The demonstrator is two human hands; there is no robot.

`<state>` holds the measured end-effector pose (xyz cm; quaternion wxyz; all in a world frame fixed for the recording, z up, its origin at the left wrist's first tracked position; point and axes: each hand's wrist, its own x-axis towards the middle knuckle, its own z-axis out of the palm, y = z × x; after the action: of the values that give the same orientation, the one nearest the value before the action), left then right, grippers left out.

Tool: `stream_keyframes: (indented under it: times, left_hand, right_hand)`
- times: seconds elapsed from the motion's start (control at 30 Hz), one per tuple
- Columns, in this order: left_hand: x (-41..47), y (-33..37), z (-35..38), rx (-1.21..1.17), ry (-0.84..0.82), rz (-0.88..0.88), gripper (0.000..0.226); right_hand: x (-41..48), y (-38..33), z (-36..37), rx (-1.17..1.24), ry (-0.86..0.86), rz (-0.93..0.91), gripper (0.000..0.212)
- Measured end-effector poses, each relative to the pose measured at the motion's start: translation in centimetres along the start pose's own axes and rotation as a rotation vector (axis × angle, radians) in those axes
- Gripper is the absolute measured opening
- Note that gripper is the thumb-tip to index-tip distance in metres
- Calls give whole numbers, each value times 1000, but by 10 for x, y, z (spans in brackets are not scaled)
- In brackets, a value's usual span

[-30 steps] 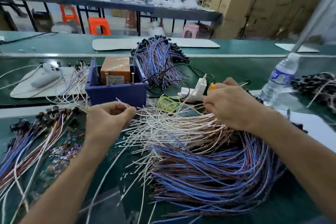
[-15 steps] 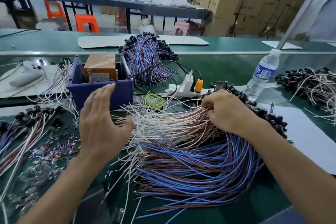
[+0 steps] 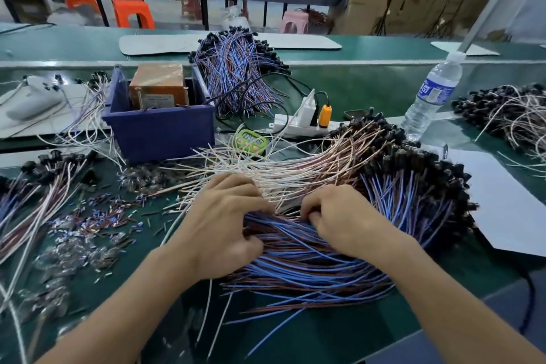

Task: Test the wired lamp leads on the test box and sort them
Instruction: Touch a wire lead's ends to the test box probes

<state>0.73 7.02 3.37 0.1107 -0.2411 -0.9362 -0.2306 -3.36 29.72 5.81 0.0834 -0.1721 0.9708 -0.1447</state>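
Both hands are down in the big pile of leads [image 3: 310, 263]. The left hand [image 3: 227, 224] has its fingers curled into the wires. The right hand [image 3: 345, 221] is curled too, pinching wires just beside it. The fingertips are buried, so I cannot tell if they hold one lead or a small bunch.

Half a second ago the left hand was flat and open up by the bin, holding nothing. Now it has dropped onto the pile. The right hand was out by the black lamp ends at 2 o'clock, and it has slid back to the middle, near the left hand. I think the hands are picking out a new lead to test. No lead is at the box yet.

The test box [image 3: 159, 86] sits in a blue bin [image 3: 159, 133] at 11 o'clock from the hands, well apart. A green timer [image 3: 251, 142] and a power strip [image 3: 295, 125] lie at 12 o'clock, with a far pile [image 3: 236, 74] behind them. A bottle [image 3: 431, 94] stands at 2 o'clock. A left pile [image 3: 44, 186] lies at 9 o'clock, with cut scraps [image 3: 97, 216] beside it.

The wires cross over each other, so pulling one may drag others along. The white wire ends also fan out between the hands and the bin.
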Motion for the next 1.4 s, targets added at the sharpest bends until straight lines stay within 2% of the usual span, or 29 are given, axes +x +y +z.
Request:
stream_keyframes:
  times: [0.13, 0.23, 0.37, 0.43, 0.53, 0.63, 0.7, 0.83, 0.9, 1.0, 1.07, 1.13, 1.2, 1.27, 1.3, 1.4]
  left_hand:
    - [-2, -3, -1, -16, 9, -26, 47]
    - [-1, -1, -1, -13, -13, -55, 52]
    - [0, 5, 0, 5, -49, -49, 54]
    - [0, 2, -1, -27, -50, -47, 49]
    - [-1, -2, 4, -95, 69, -106, 38]
    - [2, -8, 10, -9, 256, -236, 25]
    - [4, -16, 10, 7, 224, -265, 19]
    - [6, -27, 8, -18, 118, -282, 21]
    - [5, -27, 10, -14, 130, -283, 20]
    - [2, -26, 15, -20, 219, -274, 18]
    - [1, -26, 17, -23, 289, -302, 22]
    - [1, -26, 17, -18, 295, -325, 38]
    - [3, -26, 18, -25, 233, -284, 52]
    - [5, -27, 21, -9, 126, -240, 56]
    - [5, -27, 23, 11, 81, -236, 55]
    - [5, -29, 25, 107, 58, -242, 54]
  right_hand:
    - [2, 1, 6, -40, 18, 49, 23]
    - [5, -4, 8, -76, 22, 41, 28]
    - [2, -15, 22, 95, 162, -34, 28]
    - [-2, -19, 31, 129, 151, -42, 34]
    - [-1, -18, 38, 158, 150, -71, 45]
    - [0, -13, 40, 185, 169, -97, 45]
    - [1, -11, 42, 217, 173, -125, 39]
    - [-5, -11, 45, 210, 217, -175, 36]
    - [-8, -11, 48, 173, 264, -207, 33]
    - [-6, -12, 48, 163, 240, -180, 35]
    - [-2, -13, 46, 160, 193, -137, 34]
    - [0, -17, 44, 145, 191, -92, 32]
    - [3, -25, 42, 157, 360, -55, 29]
    - [10, -42, 42, 193, 554, -69, 25]
    - [15, -52, 43, 204, 582, -94, 23]
    - [31, -71, 52, 218, 480, -140, 28]
